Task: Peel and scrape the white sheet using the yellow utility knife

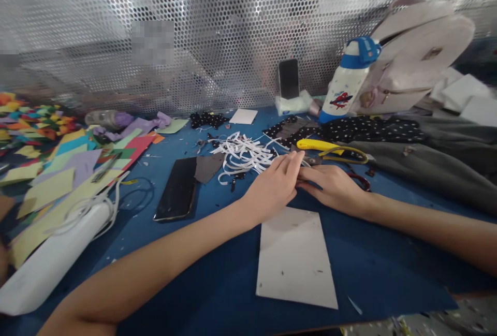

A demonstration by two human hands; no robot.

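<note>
Both my hands meet near the middle of the blue table (217,274). My left hand (274,183) lies with its fingers together, tips pressed down next to a pile of white strips (244,155). My right hand (334,186) lies beside it, fingers extended and touching the left fingertips. What sits under the fingertips is hidden. Yellow-handled scissors (330,149) lie just beyond my hands. A grey card sheet (295,258) rests in front of my wrists.
A black phone (176,188) lies left of centre, and a white roll (50,258) at the near left. Coloured paper scraps (58,170) cover the left. A bottle (347,82), a propped phone (289,78), polka-dot fabric (368,129) and a bag (415,56) stand at the back right against perforated mesh.
</note>
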